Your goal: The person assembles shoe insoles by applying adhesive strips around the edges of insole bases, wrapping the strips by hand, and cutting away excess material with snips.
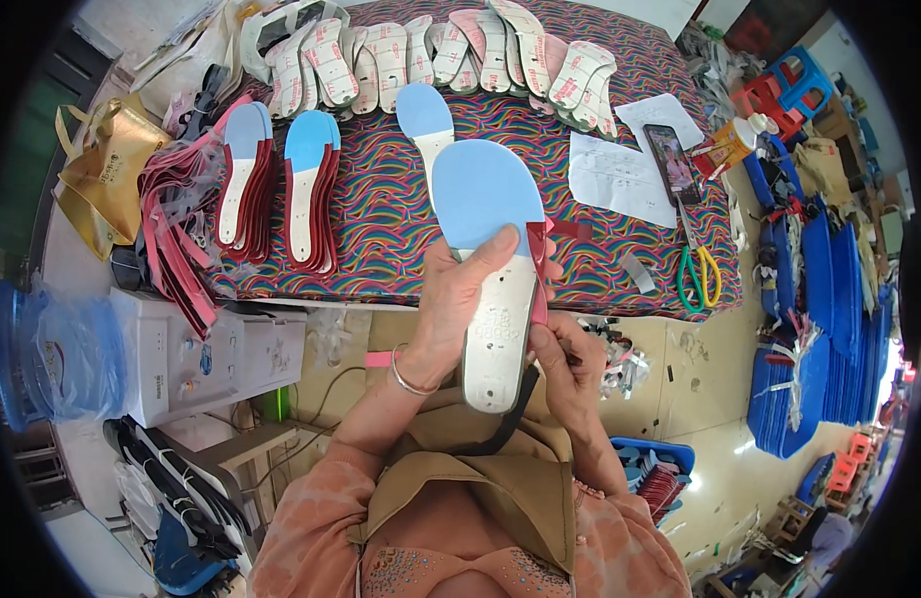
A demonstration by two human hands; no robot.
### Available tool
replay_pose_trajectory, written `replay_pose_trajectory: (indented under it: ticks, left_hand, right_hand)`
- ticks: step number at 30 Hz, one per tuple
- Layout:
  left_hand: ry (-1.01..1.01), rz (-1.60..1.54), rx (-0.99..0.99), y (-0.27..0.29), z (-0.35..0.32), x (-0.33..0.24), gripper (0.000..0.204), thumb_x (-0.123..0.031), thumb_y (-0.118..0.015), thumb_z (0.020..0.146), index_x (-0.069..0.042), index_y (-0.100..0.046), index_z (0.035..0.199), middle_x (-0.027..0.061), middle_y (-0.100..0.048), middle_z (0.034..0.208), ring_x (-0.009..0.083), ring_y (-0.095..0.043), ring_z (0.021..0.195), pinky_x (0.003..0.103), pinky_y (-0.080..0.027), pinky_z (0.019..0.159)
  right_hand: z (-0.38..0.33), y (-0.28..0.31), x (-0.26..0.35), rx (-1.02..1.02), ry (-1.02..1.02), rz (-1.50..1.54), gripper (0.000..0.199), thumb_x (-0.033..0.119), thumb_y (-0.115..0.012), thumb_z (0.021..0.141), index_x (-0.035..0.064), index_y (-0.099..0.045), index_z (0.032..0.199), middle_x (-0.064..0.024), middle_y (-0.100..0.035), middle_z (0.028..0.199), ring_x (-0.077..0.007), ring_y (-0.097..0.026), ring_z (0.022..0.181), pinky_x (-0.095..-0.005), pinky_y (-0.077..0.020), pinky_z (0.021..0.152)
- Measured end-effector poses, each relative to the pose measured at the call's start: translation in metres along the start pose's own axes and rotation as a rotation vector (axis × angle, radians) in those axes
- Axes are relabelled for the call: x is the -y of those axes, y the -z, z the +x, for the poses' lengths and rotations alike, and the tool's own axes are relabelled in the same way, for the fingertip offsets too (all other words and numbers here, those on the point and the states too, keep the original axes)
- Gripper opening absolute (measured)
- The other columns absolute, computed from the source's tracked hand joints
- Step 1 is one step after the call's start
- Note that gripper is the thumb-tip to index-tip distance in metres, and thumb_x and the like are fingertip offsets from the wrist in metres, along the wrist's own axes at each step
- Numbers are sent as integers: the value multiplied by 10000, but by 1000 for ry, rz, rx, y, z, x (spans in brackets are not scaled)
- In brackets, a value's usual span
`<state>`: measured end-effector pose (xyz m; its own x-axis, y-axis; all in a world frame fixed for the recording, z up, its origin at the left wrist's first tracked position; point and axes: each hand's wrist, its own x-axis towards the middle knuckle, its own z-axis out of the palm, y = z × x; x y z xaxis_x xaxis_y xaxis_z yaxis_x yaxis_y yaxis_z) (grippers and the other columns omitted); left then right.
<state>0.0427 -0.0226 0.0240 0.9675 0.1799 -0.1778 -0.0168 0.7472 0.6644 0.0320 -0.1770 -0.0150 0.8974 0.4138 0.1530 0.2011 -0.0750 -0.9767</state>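
A large shoe insole (500,329), pale blue at the broad end and whitish at the narrow end, is held up before me. My left hand (445,309) is closed round its left side, with the thumb flat across the front. A dark red strip (537,249) runs along the insole's right edge. My right hand (572,364) pinches this strip at its lower part, beside the insole. Behind the held insole, another blue-and-white insole (425,115) lies on the patterned tablecloth (381,199), partly covered.
Two stacks of red-edged insoles (311,189) lie at the left, near pink and red strips (176,229). Several printed pieces (386,65) line the far side. Papers (620,179), a phone (669,159), scissors (701,274) and a yellow bottle (729,145) sit at the right.
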Motion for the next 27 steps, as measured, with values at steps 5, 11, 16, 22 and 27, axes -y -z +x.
replay_pose_trajectory:
  ticks: [5, 11, 16, 22, 27]
  left_hand:
    - [-136, 224, -2, 5, 5, 4, 287, -198, -602, 916, 69, -597, 1023, 202, -667, 867, 242, -663, 612, 322, -554, 501]
    - [-54, 259, 56, 8, 5, 1, 296, -206, -583, 933, 58, -605, 1067, 155, -671, 922, 150, -653, 722, 267, -528, 619]
    - [-32, 206, 91, 15, -3, 19, 322, -209, -502, 965, 54, -528, 1149, 193, -650, 993, 231, -646, 923, 350, -526, 839]
    - [35, 52, 120, 13, 1, -9, 296, -242, -521, 963, 30, -541, 1078, 181, -648, 906, 287, -683, 730, 397, -580, 643]
    - [83, 13, 131, 16, 0, 0, 273, -247, -529, 962, 7, -522, 1063, 122, -599, 825, 225, -625, 653, 359, -540, 582]
  right_hand:
    - [6, 1, 3, -13, -4, 2, 104, 73, -599, 908, -20, -645, 902, -48, -577, 663, -82, -475, 563, -244, -389, 525]
    - [21, 1, -4, -98, 89, -129, 67, 41, -637, 871, 1, -651, 924, -46, -565, 625, -58, -459, 534, -231, -381, 501]
    - [37, -1, 10, -155, 102, -23, 52, 32, -637, 878, -19, -634, 885, -15, -568, 670, -40, -454, 597, -207, -375, 550]
    - [5, 4, 1, 12, 291, -392, 95, 17, -680, 822, 9, -632, 904, -94, -606, 674, -203, -558, 531, -288, -415, 497]
    - [5, 12, -3, 43, 391, -384, 61, 22, -673, 817, 10, -643, 868, -101, -629, 704, -236, -584, 559, -308, -411, 517]
